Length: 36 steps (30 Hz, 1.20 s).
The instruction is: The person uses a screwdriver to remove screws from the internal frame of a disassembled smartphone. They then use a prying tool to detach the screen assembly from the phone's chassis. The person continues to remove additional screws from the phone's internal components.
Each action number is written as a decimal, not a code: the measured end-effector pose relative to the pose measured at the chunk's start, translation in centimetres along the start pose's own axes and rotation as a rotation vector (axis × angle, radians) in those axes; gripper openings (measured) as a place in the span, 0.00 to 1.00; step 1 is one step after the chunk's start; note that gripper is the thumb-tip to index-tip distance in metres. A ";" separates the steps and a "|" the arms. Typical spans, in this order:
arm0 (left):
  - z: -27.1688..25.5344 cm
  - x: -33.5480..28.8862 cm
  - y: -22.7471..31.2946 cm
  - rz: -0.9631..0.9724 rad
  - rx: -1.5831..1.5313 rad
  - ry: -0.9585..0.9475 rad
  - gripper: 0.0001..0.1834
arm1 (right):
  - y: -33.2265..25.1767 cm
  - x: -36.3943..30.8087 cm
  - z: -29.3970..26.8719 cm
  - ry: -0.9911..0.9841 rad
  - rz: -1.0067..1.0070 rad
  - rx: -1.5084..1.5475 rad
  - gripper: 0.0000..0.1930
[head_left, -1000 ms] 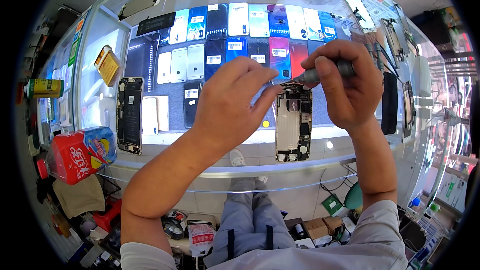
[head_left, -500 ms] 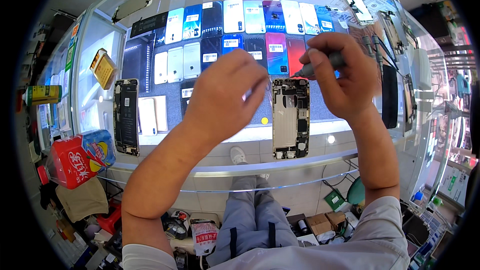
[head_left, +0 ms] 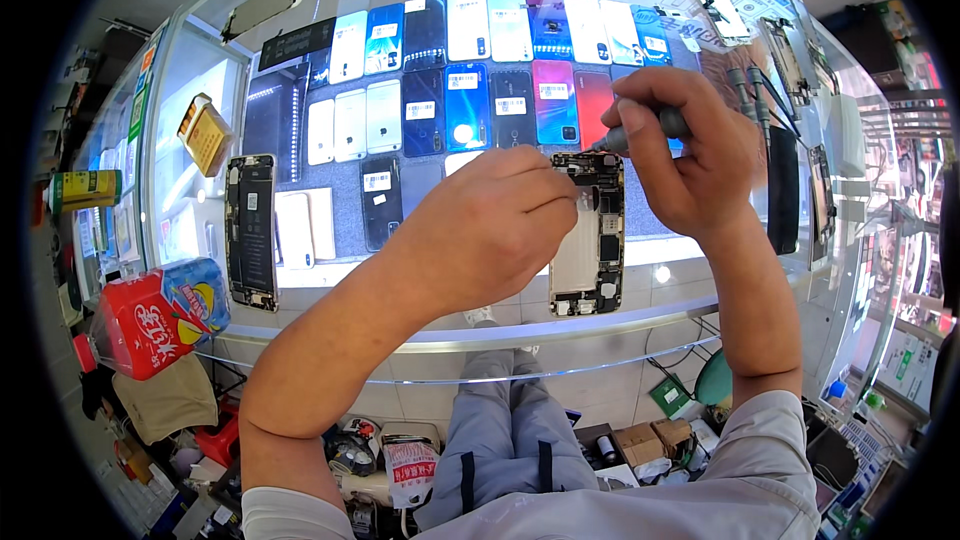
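An opened phone housing (head_left: 575, 265) lies on the glass counter in front of me, its circuit board and silver back plate bare. My right hand (head_left: 690, 160) is closed around a grey screwdriver (head_left: 614, 140), whose tip is at the housing's top edge. Fingers bunched together, my left hand (head_left: 495, 225) covers the housing's upper left side. Whether its fingertips pinch a small part or only touch the housing is hidden. Further left lies a second opened phone (head_left: 255, 230) with a black battery inside.
Under the glass are rows of phones, among them a blue one (head_left: 467, 105). On the counter's left lie an open cigarette pack (head_left: 205, 137) and a red-labelled drink bottle (head_left: 155, 325). Black-handled tools (head_left: 750, 100) and loose phone parts (head_left: 800, 65) lie along the right.
My left hand has come down and to the right, from above the glass to the housing's upper left side. The screwdriver tip stays near the top edge, and the housing has shifted slightly.
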<state>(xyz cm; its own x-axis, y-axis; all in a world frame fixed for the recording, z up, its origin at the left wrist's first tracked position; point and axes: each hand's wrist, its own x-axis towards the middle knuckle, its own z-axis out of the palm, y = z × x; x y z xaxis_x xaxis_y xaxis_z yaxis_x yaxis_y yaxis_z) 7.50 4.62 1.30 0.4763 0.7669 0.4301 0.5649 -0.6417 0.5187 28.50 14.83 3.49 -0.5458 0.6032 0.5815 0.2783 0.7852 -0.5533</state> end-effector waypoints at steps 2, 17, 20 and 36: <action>0.0 0.0 0.0 0.001 -0.006 0.004 0.07 | 0.0 0.1 0.1 0.007 -0.016 -0.002 0.08; 0.3 0.0 0.0 -0.056 -0.073 0.047 0.07 | -1.9 1.2 -0.6 -0.174 -0.260 -0.261 0.13; 0.2 0.0 0.0 -0.071 -0.071 0.035 0.08 | -1.9 1.5 -0.5 -0.201 -0.261 -0.210 0.14; 0.2 -0.1 -0.1 -0.117 -0.127 0.060 0.09 | -2.0 1.9 -1.4 -0.250 -0.229 -0.127 0.14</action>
<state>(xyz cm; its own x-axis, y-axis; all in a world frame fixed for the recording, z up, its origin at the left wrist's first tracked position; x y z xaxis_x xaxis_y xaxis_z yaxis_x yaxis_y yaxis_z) 7.57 4.59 1.09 0.3692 0.8376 0.4027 0.5224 -0.5454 0.6555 28.05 14.55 6.55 -0.7777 0.3687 0.5093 0.2136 0.9168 -0.3375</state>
